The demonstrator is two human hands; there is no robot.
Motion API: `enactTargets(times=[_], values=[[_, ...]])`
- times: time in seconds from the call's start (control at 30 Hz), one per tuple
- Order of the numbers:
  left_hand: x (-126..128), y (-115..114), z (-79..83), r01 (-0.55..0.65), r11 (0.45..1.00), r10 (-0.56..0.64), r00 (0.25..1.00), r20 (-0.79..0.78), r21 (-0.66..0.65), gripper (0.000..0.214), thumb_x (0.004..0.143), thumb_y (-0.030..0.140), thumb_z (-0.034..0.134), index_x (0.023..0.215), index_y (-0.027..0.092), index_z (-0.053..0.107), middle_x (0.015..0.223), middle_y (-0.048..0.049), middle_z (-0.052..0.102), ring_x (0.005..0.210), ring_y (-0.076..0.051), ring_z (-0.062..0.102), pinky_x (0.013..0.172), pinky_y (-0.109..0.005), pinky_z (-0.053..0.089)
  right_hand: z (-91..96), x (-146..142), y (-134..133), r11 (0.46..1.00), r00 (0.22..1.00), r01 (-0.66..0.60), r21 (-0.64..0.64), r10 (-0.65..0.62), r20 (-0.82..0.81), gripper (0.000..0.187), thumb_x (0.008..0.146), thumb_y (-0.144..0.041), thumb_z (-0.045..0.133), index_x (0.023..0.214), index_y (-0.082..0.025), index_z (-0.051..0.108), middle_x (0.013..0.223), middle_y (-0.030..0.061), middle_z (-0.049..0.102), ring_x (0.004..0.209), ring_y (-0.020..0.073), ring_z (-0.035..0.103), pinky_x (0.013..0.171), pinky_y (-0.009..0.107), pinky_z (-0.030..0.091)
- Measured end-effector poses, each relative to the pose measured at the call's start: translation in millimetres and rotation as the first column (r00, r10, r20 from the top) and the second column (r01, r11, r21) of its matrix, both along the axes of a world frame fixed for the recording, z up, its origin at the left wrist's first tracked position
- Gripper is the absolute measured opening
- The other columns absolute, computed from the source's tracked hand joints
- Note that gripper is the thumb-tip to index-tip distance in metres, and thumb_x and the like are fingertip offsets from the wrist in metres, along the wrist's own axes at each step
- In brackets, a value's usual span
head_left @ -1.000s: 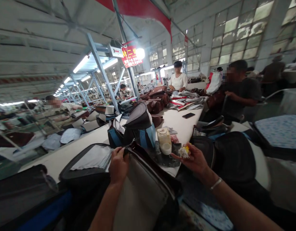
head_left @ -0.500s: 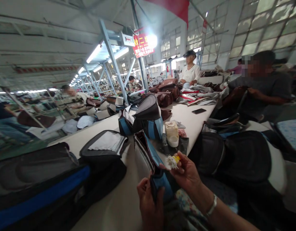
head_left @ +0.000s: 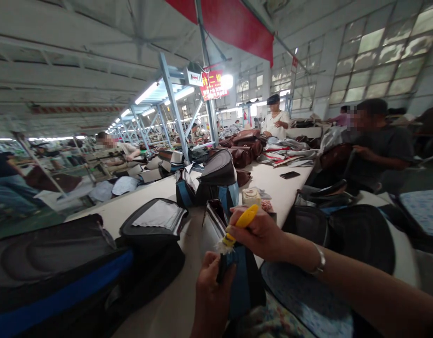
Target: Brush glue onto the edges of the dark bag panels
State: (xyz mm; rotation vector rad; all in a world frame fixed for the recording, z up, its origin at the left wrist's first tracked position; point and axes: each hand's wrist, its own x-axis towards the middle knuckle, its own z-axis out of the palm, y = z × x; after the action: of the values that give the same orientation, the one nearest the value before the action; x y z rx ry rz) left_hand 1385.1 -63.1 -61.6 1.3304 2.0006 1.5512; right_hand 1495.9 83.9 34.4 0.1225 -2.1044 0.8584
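My right hand (head_left: 260,232) is closed around a yellow-handled brush (head_left: 237,227) with whitish bristles, which touch the top edge of a blue and black bag panel (head_left: 242,281). My left hand (head_left: 211,293) grips that panel from the left, near the bottom of the view. Just behind the hands stands a small cream jar (head_left: 252,196) on a dark scrap. A partly sewn blue and black backpack (head_left: 212,180) sits farther back on the white table (head_left: 167,188).
A large black and blue bag (head_left: 61,277) lies at the left, a flat black panel with a grey insert (head_left: 156,218) beside it. Black backpacks (head_left: 346,234) pile at the right. A phone (head_left: 290,174), brown bags (head_left: 242,143) and other seated people are at the far end.
My left hand slid down the panel toward me. My right hand turned the brush over and brought its bristles down onto the panel's edge. The view shifted right.
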Motion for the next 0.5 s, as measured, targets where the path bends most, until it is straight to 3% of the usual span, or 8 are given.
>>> enactTargets(times=[0.07,0.17,0.23,0.37,0.5], values=[[-2,-1,0.3,0.032,0.999,-0.031,0.999,0.012,-0.014,0.026,0.087,0.042,0.057,0.076,0.019,0.063,0.084,-0.0019,0.053,0.075,-0.015,0.056,0.069,-0.026,0.045,9.6,3,5,0.976,0.998,0.025,0.218,-0.037,0.052,0.019,0.09,-0.023,0.054,0.071,-0.021,0.051,0.061,-0.0056,0.051,0.057,0.0097,0.047,0.087,0.035,0.046],[-2,-1,5.5,0.081,0.996,-0.081,0.996,0.022,-0.033,0.027,0.089,0.044,0.055,0.08,0.02,0.065,0.085,-0.002,0.053,0.078,-0.016,0.056,0.072,-0.027,0.045,25.3,11,9,0.91,0.993,0.084,0.407,-0.112,0.045,0.017,0.09,-0.02,0.052,0.074,-0.022,0.048,0.06,-0.0065,0.05,0.055,0.01,0.045,0.095,0.04,0.043],[-1,1,9.9,0.097,0.994,-0.095,0.995,0.032,-0.043,0.028,0.089,0.044,0.055,0.079,0.02,0.064,0.085,-0.0022,0.052,0.08,-0.016,0.056,0.074,-0.027,0.045,31.0,13,7,0.901,0.994,0.098,0.423,-0.108,-0.002,0.012,0.089,-0.02,0.053,0.078,-0.022,0.048,0.062,-0.006,0.053,0.057,0.0108,0.047,0.096,0.04,0.043],[-3,4,13.1,0.085,0.995,-0.082,0.995,0.057,-0.054,0.03,0.087,0.046,0.056,0.074,0.019,0.06,0.085,-0.0022,0.051,0.082,-0.017,0.055,0.076,-0.027,0.044,28.1,6,7,0.92,1.0,-0.005,0.391,-0.003,0.019,0.01,0.089,-0.022,0.054,0.081,-0.022,0.049,0.067,-0.0043,0.057,0.062,0.0113,0.05,0.087,0.034,0.045],[-7,3,10.9,0.106,0.992,-0.102,0.992,0.068,-0.064,0.032,0.088,0.047,0.056,0.074,0.019,0.06,0.083,-0.0015,0.05,0.078,-0.016,0.054,0.072,-0.025,0.044,31.5,9,15,0.891,0.989,0.02,0.454,-0.085,0.122,0.017,0.088,-0.021,0.053,0.074,-0.022,0.045,0.062,-0.0051,0.052,0.058,0.0112,0.046,0.084,0.034,0.045]])
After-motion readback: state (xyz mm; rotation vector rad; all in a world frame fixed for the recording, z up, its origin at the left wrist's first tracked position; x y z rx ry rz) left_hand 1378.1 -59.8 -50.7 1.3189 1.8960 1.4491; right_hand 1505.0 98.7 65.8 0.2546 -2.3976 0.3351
